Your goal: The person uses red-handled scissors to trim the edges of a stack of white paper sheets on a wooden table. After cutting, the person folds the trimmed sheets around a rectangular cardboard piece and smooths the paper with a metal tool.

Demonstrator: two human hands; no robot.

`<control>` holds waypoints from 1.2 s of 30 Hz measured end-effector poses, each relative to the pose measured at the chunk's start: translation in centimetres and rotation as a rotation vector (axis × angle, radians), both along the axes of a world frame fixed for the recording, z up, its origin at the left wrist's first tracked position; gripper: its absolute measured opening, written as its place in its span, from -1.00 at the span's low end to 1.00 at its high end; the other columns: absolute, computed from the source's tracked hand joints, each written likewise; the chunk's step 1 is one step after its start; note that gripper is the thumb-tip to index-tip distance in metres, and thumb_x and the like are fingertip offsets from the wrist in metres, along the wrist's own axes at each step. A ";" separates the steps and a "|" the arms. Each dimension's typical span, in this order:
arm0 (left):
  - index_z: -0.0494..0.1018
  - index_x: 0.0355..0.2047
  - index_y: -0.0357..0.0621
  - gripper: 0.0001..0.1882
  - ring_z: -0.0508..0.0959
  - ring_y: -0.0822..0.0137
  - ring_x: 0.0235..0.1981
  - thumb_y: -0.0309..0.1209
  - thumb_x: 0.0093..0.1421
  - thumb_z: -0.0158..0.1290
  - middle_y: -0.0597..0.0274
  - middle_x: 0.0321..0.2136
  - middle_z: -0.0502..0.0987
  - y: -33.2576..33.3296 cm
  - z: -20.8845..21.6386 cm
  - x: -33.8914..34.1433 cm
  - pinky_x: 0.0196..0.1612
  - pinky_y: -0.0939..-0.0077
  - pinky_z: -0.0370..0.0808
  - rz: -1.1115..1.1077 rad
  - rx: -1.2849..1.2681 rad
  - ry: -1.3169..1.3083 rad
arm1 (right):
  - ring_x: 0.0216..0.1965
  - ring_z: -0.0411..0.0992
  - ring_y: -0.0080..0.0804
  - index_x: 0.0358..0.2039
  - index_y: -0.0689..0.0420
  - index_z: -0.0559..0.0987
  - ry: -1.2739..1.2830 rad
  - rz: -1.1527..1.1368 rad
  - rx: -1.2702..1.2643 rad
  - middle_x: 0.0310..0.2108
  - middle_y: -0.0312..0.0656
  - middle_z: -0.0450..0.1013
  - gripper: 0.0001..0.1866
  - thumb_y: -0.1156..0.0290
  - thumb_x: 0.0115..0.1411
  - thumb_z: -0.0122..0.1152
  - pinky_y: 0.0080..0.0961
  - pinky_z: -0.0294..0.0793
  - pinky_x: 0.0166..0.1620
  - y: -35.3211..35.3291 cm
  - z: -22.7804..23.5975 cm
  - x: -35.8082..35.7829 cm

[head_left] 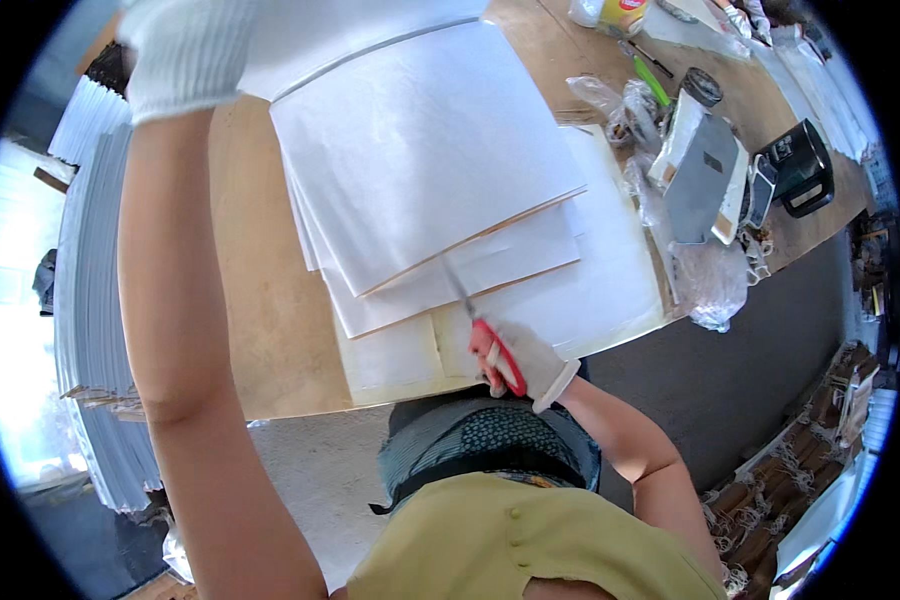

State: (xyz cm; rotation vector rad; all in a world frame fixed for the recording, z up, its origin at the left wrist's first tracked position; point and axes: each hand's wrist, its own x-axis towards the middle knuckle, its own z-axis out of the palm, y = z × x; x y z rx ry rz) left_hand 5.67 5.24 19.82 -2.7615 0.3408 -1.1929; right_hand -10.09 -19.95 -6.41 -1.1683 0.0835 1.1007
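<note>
Two white-gloved hands in view: one left hand (185,60) at the upper left, one right hand (545,370) low in the middle, over the near edge of the surface (260,340). One pair of red-handled scissors (486,334) in the right hand, with fingers curled around the handles and gripping firmly. At least three white sheets (420,150) in a loosely fanned stack, with one larger pale sheet (615,270), yellowed at the border, beneath. Toward the right of the surface: one black mug (798,165), one grey flat slab (698,190), one dark round container (701,87), one slim green object (651,80), and at least two clear plastic bags (712,285). At the far left, one tall stack of thin boards (105,290).

Scissors pointing away from the body, tips up and slightly leftward, toward the lower edges of the fanned sheets; long axis slanting from handles at lower right to tips at upper left.

Blades blurred and pale against white; touching the sheets or only above, cannot tell. Left hand cut off by the top edge, fingers out of sight; spread or pressed together, cannot tell. Glove hard to separate from the sheets up there. One yellow, red and white container (610,12), also cropped at the top.
</note>
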 end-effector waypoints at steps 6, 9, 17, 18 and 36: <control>0.47 0.07 -0.09 -0.55 0.43 0.08 0.10 -0.21 0.21 0.15 0.06 0.05 0.46 -1.0 -13.9 -3.3 0.11 0.20 0.42 -0.279 -0.235 0.286 | -0.69 0.32 -0.45 -0.31 0.14 0.46 0.044 -0.152 0.090 -0.65 -0.29 0.33 -0.22 -0.47 0.22 -0.13 -0.52 0.36 -0.56 -0.4 1.7 4.3; 0.47 0.07 -0.09 -0.56 0.42 0.07 0.10 -0.22 0.21 0.15 0.05 0.05 0.45 -2.3 -23.9 -7.0 0.11 0.19 0.41 -0.407 -0.930 0.754 | -0.60 0.38 -0.28 -0.27 0.19 0.47 0.136 -0.173 0.248 -0.60 -0.18 0.38 -0.12 -0.55 0.16 -0.18 -0.39 0.45 -0.42 -0.7 2.5 4.7; 0.45 0.00 -0.04 -0.55 0.49 0.02 -0.10 -0.24 0.09 0.19 0.10 -0.18 0.50 -6.5 -23.6 -8.1 -0.02 0.11 0.43 0.001 -0.422 0.653 | -0.55 0.42 -0.22 -0.27 0.22 0.46 0.208 -0.077 0.271 -0.58 -0.14 0.40 -0.03 -0.62 0.09 -0.25 -0.37 0.50 -0.38 -1.4 -0.5 6.7; 0.47 0.00 -0.05 -0.57 0.48 0.01 -0.08 -0.25 0.11 0.18 0.08 -0.17 0.50 -6.8 -22.9 -7.8 -0.01 0.12 0.43 0.055 -0.422 0.705 | -0.55 0.43 -0.25 -0.27 0.21 0.46 0.113 -0.048 0.206 -0.58 -0.15 0.40 -0.05 -0.60 0.11 -0.23 -0.37 0.50 -0.39 -1.7 -0.7 6.6; 0.48 0.01 -0.08 -0.66 0.54 0.00 -0.07 -0.43 0.21 0.08 -0.02 -0.13 0.51 -2.8 -23.6 -5.7 0.00 0.23 0.48 -0.165 -0.488 0.907 | -0.78 0.25 -0.56 -0.38 0.09 0.45 -0.029 -0.286 -0.167 -0.71 -0.38 0.29 -0.41 -0.26 0.34 -0.04 -0.60 0.25 -0.71 -4.7 -2.0 6.3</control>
